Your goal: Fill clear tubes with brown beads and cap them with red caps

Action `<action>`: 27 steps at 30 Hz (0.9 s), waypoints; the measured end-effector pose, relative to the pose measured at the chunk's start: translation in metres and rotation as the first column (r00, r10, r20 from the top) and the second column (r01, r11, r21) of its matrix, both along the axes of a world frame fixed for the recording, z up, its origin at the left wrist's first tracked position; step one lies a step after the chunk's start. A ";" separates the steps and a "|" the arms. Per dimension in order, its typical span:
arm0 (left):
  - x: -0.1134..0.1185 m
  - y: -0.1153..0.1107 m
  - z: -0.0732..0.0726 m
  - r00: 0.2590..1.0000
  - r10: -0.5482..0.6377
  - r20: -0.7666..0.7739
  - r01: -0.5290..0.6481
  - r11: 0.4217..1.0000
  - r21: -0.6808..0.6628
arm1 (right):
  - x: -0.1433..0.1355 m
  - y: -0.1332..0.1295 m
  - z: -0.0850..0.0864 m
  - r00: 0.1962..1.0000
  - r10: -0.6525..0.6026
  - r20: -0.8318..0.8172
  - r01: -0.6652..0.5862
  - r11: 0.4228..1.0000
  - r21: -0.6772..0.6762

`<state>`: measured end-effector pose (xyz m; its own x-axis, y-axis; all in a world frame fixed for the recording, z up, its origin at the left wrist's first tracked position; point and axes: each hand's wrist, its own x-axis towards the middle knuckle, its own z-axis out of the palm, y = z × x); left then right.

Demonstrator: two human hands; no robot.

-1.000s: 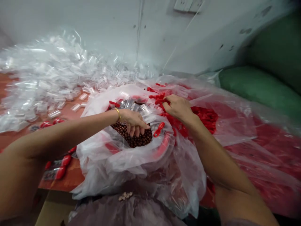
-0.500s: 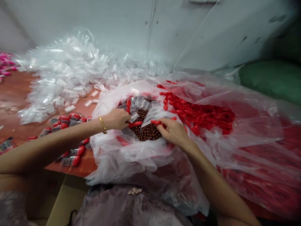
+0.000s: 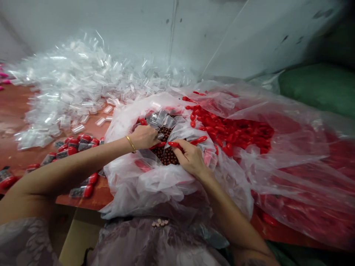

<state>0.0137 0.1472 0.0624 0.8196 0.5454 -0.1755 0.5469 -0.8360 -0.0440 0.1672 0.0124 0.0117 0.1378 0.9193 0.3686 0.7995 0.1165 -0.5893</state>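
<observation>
Brown beads (image 3: 169,156) lie in an opened white plastic bag (image 3: 130,188), with clear plastic pieces (image 3: 163,119) at their far side. Over the left part of the beads is my left hand (image 3: 144,137), a gold bangle on its wrist, its fingers closed; what it grips is hidden, though a red piece shows by its fingertips. My right hand (image 3: 188,157) pinches a red piece (image 3: 175,144) above the beads, close to the left fingertips. Another red piece (image 3: 199,140) rests on the plastic just behind the right hand.
Clear tubes (image 3: 74,77) are heaped at the back left. Filled containers with red caps (image 3: 72,150) lie on the red-brown table (image 3: 16,118). A large plastic bag of red pieces (image 3: 241,131) spreads to the right, near a green sack (image 3: 318,87).
My right hand has moved left, bringing its red piece nearer my left hand. My left hand has shifted slightly right. The view has shifted a little.
</observation>
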 end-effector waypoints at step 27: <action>0.013 0.028 0.010 0.926 -0.310 -0.213 0.326 0.945 0.039 | 0.011 0.002 -0.009 0.969 0.029 -0.244 -0.032 0.999 -0.006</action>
